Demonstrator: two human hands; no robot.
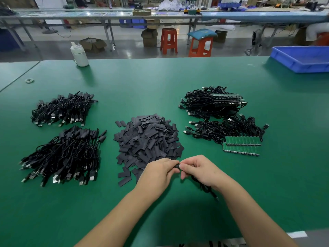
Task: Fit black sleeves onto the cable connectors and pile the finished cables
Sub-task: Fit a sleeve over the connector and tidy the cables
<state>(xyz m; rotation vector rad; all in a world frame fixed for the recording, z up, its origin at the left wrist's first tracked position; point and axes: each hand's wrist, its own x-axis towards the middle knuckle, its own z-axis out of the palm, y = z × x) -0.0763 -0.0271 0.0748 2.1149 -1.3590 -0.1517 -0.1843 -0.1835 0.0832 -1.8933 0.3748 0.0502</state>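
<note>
You are midway: two piles of finished cables [62, 154] lie at your left on the green surface [160, 82], and many unsleeved cables [226, 129] wait at right beyond the sleeve heap [147, 138]. Your left hand [158, 172] pinches a black sleeve [177, 166]; your right hand [199, 171] grips the cable [204, 188]. The connector itself is hidden between your fingers.

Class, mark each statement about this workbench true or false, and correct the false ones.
1. The loose black sleeves lie heaped mid-table. True.
2. Both hands grip one small black piece between them. True: left hand, right hand.
3. The blue tray sits at the near left. False: far right.
4. The green boards lie among the left cable piles. False: on the right.
5. A white bottle stands at the table's far edge. True.
</note>
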